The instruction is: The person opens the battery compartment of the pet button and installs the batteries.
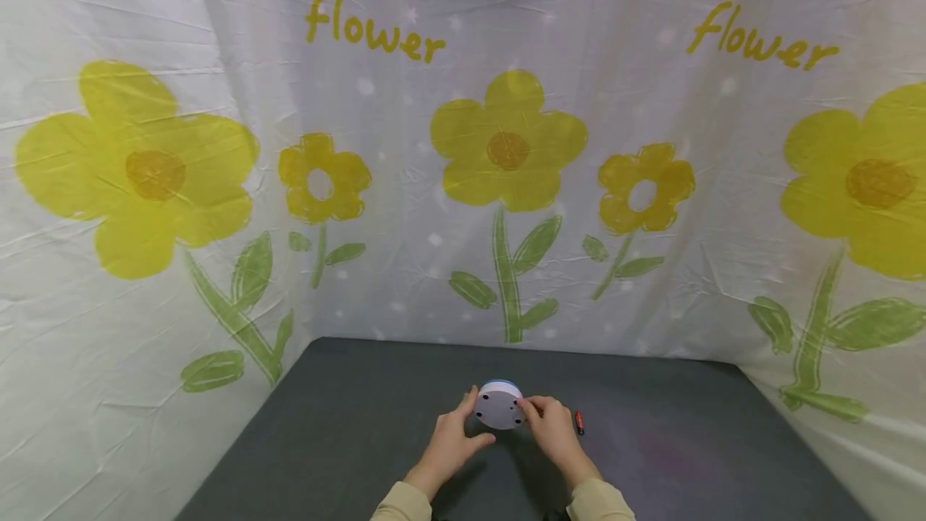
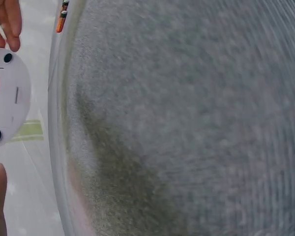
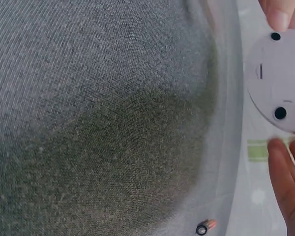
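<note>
A round white device (image 1: 499, 410) with small dark feet on its flat underside is held up over the dark table, underside towards me. A blue edge shows along its top. My left hand (image 1: 450, 445) holds it at its left side, fingers at the rim and thumb spread below. At the right edge my right hand (image 1: 553, 431) pinches it between thumb and fingers. The left wrist view catches part of the device (image 2: 14, 93), with slots in its underside. Orange and black batteries (image 2: 61, 20) lie on the table beyond my right hand.
The grey cloth-like table top (image 1: 347, 416) reaches back to a white curtain (image 1: 391, 264) printed with yellow flowers. Curtain also hangs along the left and right sides. In the right wrist view a battery (image 3: 206, 227) lies near the table's edge.
</note>
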A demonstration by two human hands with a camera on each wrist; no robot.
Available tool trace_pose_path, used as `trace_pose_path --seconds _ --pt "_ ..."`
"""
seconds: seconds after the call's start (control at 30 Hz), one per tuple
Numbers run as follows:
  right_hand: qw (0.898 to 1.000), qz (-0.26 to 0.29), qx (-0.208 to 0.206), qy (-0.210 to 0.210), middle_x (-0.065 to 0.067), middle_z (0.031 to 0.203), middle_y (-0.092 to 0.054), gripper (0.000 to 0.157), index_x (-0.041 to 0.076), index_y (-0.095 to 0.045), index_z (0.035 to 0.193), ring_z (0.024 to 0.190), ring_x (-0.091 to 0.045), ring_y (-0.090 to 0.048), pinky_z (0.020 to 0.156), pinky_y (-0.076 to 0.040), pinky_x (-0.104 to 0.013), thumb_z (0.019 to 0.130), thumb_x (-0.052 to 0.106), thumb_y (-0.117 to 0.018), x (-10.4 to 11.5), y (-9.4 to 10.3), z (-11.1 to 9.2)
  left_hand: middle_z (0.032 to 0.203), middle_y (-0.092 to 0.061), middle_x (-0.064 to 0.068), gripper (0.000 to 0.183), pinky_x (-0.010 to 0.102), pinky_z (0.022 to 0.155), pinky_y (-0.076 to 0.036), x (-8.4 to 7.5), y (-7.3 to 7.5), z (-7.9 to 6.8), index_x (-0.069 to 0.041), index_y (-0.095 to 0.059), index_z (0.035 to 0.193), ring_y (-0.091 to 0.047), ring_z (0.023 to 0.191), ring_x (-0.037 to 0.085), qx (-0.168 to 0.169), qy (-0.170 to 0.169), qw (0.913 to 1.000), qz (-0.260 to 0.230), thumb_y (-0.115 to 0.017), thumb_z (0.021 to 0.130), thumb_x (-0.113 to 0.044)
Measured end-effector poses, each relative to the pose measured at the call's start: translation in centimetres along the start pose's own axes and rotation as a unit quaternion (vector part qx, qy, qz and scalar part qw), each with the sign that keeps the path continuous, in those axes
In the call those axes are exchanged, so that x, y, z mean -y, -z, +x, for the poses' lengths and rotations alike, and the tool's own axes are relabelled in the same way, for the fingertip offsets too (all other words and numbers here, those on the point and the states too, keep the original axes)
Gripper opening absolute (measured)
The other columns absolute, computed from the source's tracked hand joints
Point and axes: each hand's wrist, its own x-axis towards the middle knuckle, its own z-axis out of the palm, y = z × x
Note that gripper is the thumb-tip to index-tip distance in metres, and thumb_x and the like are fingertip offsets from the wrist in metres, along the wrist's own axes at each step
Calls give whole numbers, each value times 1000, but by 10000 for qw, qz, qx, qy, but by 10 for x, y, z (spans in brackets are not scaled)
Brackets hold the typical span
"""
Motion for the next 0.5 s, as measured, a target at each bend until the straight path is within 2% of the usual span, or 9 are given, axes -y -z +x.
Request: trace_pose_path --seconds 0.17,0.37,0.5 --pt "9991 -124 -400 -98 -6 78 -61 21 -1 -71 83 70 -19 -57 58 -48 -31 90 17 -62 1 0 1 138 -38 23 87 49 97 -38 0 -2 -1 -8 -34 144 -37 125 34 -53 -275 9995 176 -81 70 -8" --pt "9991 245 -133 -322 -5 66 -62 24 -4 -69 88 55 -15 -57 46 -45 -26 93 16 -57 2 2 2 140 -40 14 95 44 95 -41 1 -2 -1 -14 -31 146 -44 122 29 -253 -736 9962 388 -82 66 -2" --pt "9995 262 108 -147 -9 79 -65 25 -5 -67 101 63 -14 -58 53 -48 -26 93 16 -57 3 2 1 139 -42 11 97 40 93 -44 1 -2 0 -14 -29 146 -48 117 27 -346 -791 9959 283 -82 66 -4"
